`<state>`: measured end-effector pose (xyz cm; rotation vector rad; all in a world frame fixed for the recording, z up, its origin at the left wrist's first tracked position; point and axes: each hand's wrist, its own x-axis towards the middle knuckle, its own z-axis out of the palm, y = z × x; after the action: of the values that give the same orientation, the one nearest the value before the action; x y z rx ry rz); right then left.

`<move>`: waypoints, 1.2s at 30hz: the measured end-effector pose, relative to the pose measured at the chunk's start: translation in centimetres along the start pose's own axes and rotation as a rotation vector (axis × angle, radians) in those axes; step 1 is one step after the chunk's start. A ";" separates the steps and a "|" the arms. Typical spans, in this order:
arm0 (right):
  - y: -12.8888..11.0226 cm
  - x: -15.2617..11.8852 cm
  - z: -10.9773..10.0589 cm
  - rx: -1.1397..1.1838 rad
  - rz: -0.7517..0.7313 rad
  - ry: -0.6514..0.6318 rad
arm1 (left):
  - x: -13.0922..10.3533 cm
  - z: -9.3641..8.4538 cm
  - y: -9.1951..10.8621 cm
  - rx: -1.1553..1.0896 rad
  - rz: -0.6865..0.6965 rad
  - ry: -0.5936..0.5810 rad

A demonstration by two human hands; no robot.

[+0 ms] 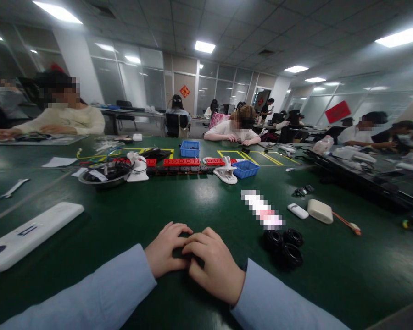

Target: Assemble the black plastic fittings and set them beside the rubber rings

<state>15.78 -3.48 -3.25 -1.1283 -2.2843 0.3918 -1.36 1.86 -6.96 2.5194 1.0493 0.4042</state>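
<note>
My left hand (168, 250) rests on the green table (206, 206), with its fingers bent and its thumb apart from them. Green tabletop shows through the gap. Beside it, my right hand (211, 263) is curved loosely, its fingers pointing left and its fingertips meeting those of my left hand. A small gap shows between its fingers and thumb. No object is visible in either hand, though the spot under the touching fingertips is partly hidden. Right of my hands lie several black rings (285, 247), nearest to my right hand.
A white case (37, 233) lies left. Ahead are a cable bowl (105, 182), red blocks (181, 162), a white clip (226, 172) and blue baskets (246, 169) (190, 149). A beige box (320, 211) is right. People sit across the table.
</note>
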 end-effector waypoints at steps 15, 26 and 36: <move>0.7 -0.1 1.7 0.009 -0.167 0.075 | 0.1 0.4 -0.6 0.009 0.009 0.002; 0.7 -0.4 1.8 0.040 -0.210 0.124 | -0.1 0.2 -0.2 -0.006 -0.002 0.015; -0.8 -0.5 -1.2 -0.047 0.107 0.213 | -0.2 0.6 -0.7 0.009 0.042 0.053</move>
<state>16.16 -4.34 -2.06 -1.2567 -2.0635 0.2469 -1.70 2.09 -7.82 2.5557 1.0210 0.4817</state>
